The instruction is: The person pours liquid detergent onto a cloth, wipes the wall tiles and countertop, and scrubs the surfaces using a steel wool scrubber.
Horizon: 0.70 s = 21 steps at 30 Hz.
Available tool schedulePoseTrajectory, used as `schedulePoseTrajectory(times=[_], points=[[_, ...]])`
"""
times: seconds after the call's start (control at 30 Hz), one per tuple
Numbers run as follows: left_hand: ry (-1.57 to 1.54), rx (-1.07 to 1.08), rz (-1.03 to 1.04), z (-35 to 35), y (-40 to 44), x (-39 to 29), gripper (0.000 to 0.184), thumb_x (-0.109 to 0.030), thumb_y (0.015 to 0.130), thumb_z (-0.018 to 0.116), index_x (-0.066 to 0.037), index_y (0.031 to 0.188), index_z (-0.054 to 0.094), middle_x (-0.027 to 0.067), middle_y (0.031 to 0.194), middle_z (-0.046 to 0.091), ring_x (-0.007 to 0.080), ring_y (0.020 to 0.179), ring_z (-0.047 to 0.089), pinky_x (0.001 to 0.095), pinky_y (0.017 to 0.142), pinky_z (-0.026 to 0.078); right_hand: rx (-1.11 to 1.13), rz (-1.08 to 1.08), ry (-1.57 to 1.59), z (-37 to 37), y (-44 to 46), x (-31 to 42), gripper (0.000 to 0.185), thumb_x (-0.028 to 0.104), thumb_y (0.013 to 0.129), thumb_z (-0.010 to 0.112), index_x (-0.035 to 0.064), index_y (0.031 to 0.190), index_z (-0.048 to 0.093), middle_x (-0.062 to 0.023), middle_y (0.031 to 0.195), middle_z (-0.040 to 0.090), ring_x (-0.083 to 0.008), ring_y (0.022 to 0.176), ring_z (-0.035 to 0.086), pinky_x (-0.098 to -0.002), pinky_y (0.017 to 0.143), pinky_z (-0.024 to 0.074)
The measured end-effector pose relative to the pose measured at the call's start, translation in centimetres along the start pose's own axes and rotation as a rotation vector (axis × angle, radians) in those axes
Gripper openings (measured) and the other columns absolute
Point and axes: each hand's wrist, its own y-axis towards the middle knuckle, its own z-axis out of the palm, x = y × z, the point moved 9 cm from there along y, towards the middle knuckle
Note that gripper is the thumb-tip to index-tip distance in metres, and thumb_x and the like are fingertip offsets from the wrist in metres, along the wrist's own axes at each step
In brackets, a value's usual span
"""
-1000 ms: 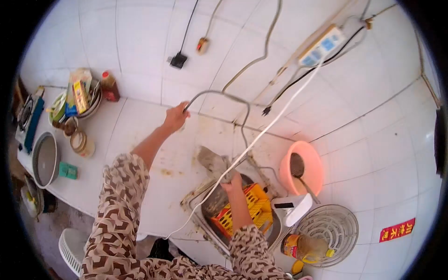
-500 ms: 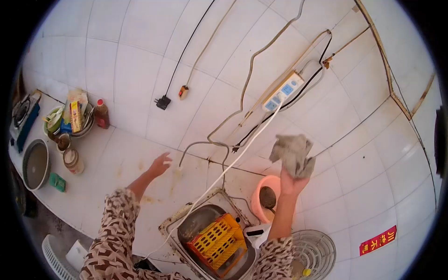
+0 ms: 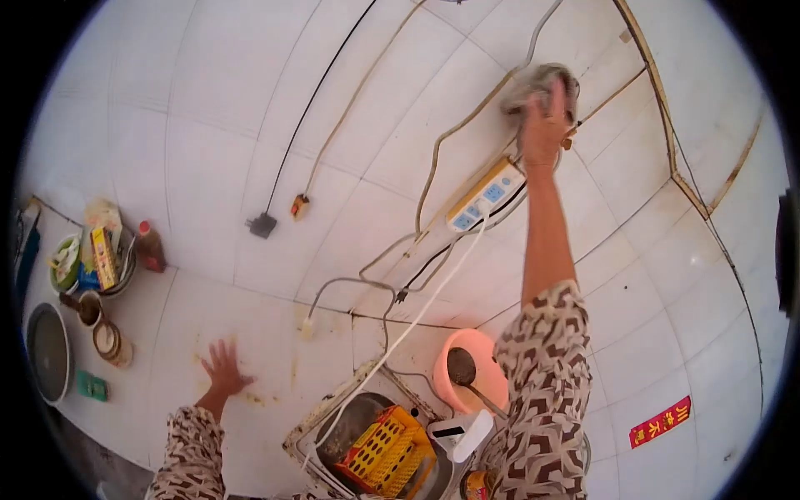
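My right hand (image 3: 543, 133) is raised high against the tiled wall, pressing a grey cloth (image 3: 546, 83) on the tiles just above the white power strip (image 3: 492, 193). The cloth is bunched under my fingers and slightly blurred. Down on the white tiled counter (image 3: 275, 333), my left hand (image 3: 223, 368) lies with its fingers spread and nothing in it. A grey cable with a pale end (image 3: 307, 327) rests to the right of that hand, near the foot of the wall.
A yellow basket (image 3: 385, 450) sits in the metal sink (image 3: 333, 435). Beside it are a pink basin (image 3: 443, 377) with a ladle and a white device (image 3: 467, 435). Jars, a bottle (image 3: 150, 250) and bowls stand at left. Cords hang along the wall.
My right hand has carried the cloth from the sink area up the wall to above the power strip. My left hand has let go of the grey cable and moved down-left onto the counter.
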Motion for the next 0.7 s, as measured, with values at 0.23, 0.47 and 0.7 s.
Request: schedulePoseTrajectory(times=[0.23, 0.47, 0.7], points=[[-0.069, 0.032, 0.061, 0.2, -0.5, 0.1, 0.121, -0.07, 0.07, 0.063, -0.008, 0.151, -0.002, 0.0197, 0.155, -0.017, 0.0428, 0.139, -0.023, 0.0713, 0.1, -0.012, 0.107, -0.526, -0.638, 6.2, 3.4, 3.4, 0.053, 0.012, 0.087, 0.053, 0.0, 0.138, 0.041, -0.0246, 0.136, 0.045, -0.0402, 0.128, 0.04, -0.0444, 0.108, 0.0297], [-0.057, 0.022, 0.067, -0.2, -0.3, -0.6, 0.12, -0.074, 0.07, 0.06, -0.007, 0.151, 0.004, 0.0224, 0.154, -0.017, 0.0447, 0.139, -0.023, 0.0726, 0.099, -0.01, 0.118, -0.319, -0.668, -1.5, 26.9, -6.2, 0.058, 0.01, 0.089, 0.044, 0.0028, 0.144, 0.029, -0.022, 0.145, 0.036, -0.0368, 0.132, 0.036, -0.0416, 0.105, 0.0359], [0.312, -0.705, 0.278, 0.2, -0.9, -0.8, 0.125, -0.078, 0.064, 0.059, -0.003, 0.15, 0.008, 0.0245, 0.154, -0.015, 0.0456, 0.139, -0.019, 0.0735, 0.098, -0.01, -0.012, -0.216, -0.63, 1.3, 26.1, 0.3, 0.048, 0.01, 0.092, 0.043, 0.0077, 0.139, 0.042, -0.0127, 0.14, 0.047, -0.0291, 0.128, 0.043, -0.0348, 0.108, 0.0317]])
